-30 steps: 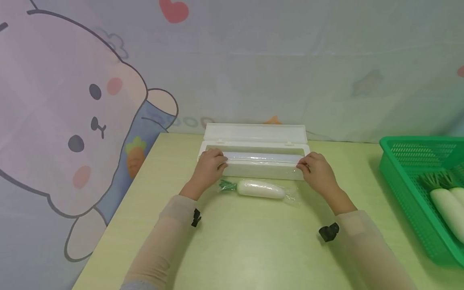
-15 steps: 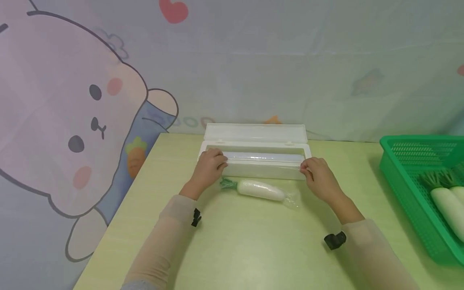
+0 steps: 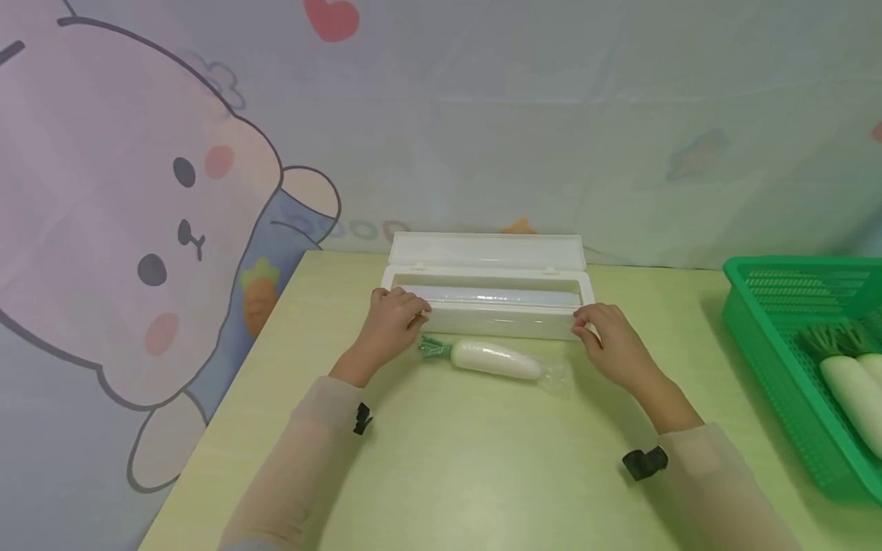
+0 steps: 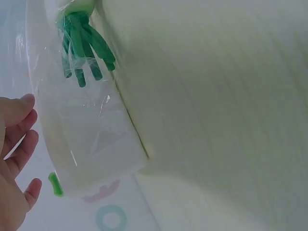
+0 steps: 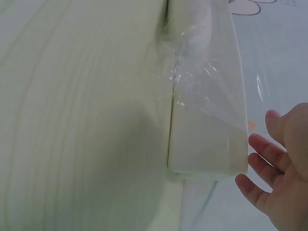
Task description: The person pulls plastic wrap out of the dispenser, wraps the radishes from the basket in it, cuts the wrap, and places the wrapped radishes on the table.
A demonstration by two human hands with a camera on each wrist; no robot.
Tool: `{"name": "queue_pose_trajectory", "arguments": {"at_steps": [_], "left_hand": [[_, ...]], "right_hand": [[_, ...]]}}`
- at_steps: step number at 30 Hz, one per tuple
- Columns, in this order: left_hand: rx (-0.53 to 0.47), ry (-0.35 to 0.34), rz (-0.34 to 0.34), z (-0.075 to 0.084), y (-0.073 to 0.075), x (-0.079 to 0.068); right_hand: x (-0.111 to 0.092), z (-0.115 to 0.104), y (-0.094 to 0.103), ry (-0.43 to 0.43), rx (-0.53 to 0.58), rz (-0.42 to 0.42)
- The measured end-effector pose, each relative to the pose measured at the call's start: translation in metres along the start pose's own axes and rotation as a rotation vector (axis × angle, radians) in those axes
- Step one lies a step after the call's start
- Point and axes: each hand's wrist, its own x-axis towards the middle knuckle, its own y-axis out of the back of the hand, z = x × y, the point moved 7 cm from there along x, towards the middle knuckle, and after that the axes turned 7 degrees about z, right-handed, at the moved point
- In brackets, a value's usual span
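Note:
A white cling film dispenser box (image 3: 499, 323) stands on the table with its lid raised at the back and a film roll (image 3: 489, 295) inside. My left hand (image 3: 389, 320) is at its left front corner, thumb and forefinger pinching the cling film (image 4: 107, 100). At the opposite front corner, my right hand (image 3: 615, 340) pinches the film's other side. Clear film shows as glints over the box front in both wrist views. Just before the box lies a white radish (image 3: 498, 361) with green stalks, wrapped in clear film; its stalks (image 4: 84, 45) show in the left wrist view.
On the right stands a green plastic basket (image 3: 765, 344) holding unwrapped white radishes (image 3: 854, 398). A cloth backdrop (image 3: 482, 138) printed with a cartoon animal hangs behind the pale wooden table (image 3: 482, 459).
My right hand has shifted a little to the right and toward me. The left hand has slid slightly left in the last half second. The wrapped radish has turned very slightly.

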Motion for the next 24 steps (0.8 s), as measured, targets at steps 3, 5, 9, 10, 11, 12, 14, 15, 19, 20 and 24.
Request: {"name": "queue_pose_trajectory", "arguments": {"at_steps": [3,5,9,10,11,12,14,15,19,20,24], "left_hand": [[0.014,0.001,-0.036,0.001,0.002,-0.003],[0.019,-0.005,-0.044,0.001,0.004,-0.006],[0.0,-0.028,-0.011,0.003,0.011,-0.013],[-0.007,-0.032,-0.001,0.003,0.013,-0.015],[-0.017,-0.034,0.005,0.003,0.014,-0.017],[-0.028,-0.034,0.01,0.003,0.015,-0.019],[-0.049,-0.03,0.004,0.003,0.017,-0.024],[-0.06,-0.027,-0.005,0.003,0.017,-0.026],[-0.083,-0.014,-0.057,0.004,0.014,-0.036],[-0.086,-0.012,-0.069,0.005,0.014,-0.038],[-0.092,0.003,-0.099,0.006,0.012,-0.046]], "right_hand": [[-0.004,-0.003,0.002,0.013,0.01,0.007],[-0.007,-0.005,0.003,0.024,0.013,0.013],[-0.013,-0.011,0.005,0.042,0.029,0.022],[-0.014,-0.014,0.005,0.049,0.03,0.025],[-0.016,-0.016,0.005,0.056,0.032,0.026],[-0.018,-0.018,0.005,0.059,0.035,0.025],[-0.024,-0.022,0.005,0.064,0.035,0.014],[-0.027,-0.023,0.004,0.063,0.03,0.005],[-0.038,-0.027,0.0,0.068,0.008,-0.034],[-0.041,-0.029,-0.001,0.078,-0.002,-0.039],[-0.048,-0.032,-0.008,0.131,-0.023,-0.048]]}}
